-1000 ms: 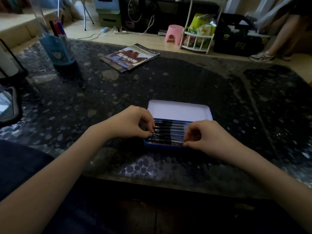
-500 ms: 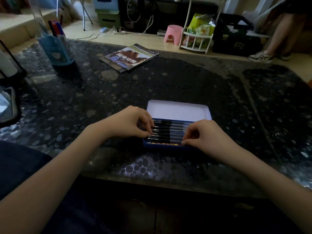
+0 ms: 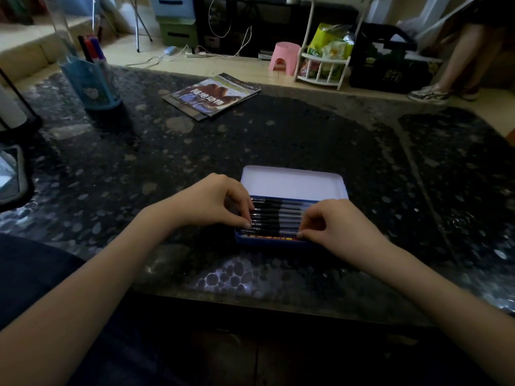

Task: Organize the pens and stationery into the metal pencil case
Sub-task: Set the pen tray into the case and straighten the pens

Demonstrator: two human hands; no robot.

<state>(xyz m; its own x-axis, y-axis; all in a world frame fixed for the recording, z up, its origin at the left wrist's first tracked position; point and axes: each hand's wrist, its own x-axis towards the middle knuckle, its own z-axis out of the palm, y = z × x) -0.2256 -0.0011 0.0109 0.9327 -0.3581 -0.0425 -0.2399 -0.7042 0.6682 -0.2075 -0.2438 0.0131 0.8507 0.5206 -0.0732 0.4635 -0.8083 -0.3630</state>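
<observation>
- A blue metal pencil case [image 3: 278, 242] lies open on the dark speckled bench [image 3: 250, 146], just below the centre of the frame, with its pale lid [image 3: 292, 181] folded back toward the top of the picture.
- A row of dark pens [image 3: 276, 215] lies side by side in the tray, running left to right and filling most of it.
- The left hand [image 3: 211, 201] comes in from the lower left; its fingers curl down over the left ends of the pens, fingertips touching them.
- The right hand [image 3: 340, 227] comes in from the lower right; its fingers curl onto the right ends of the pens, with the thumb and a fingertip at the pen nearest the front wall.
- Each grip is narrow, fingers bent onto the pens; whether any single pen is pinched or only pressed cannot be told.
- In the upper left of the frame a light blue pen holder [image 3: 92, 82] stands on the bench with several markers [image 3: 92, 50] upright in it.
- A magazine [image 3: 214, 94] with a brown cover picture lies flat above the centre, well apart from the case.
- Beyond the bench, at the top, a pink stool [image 3: 284, 58] sits on the floor beside a small white rack [image 3: 323, 65] holding packets.
- In the upper right corner a person's leg and sneaker [image 3: 429, 93] show.
</observation>
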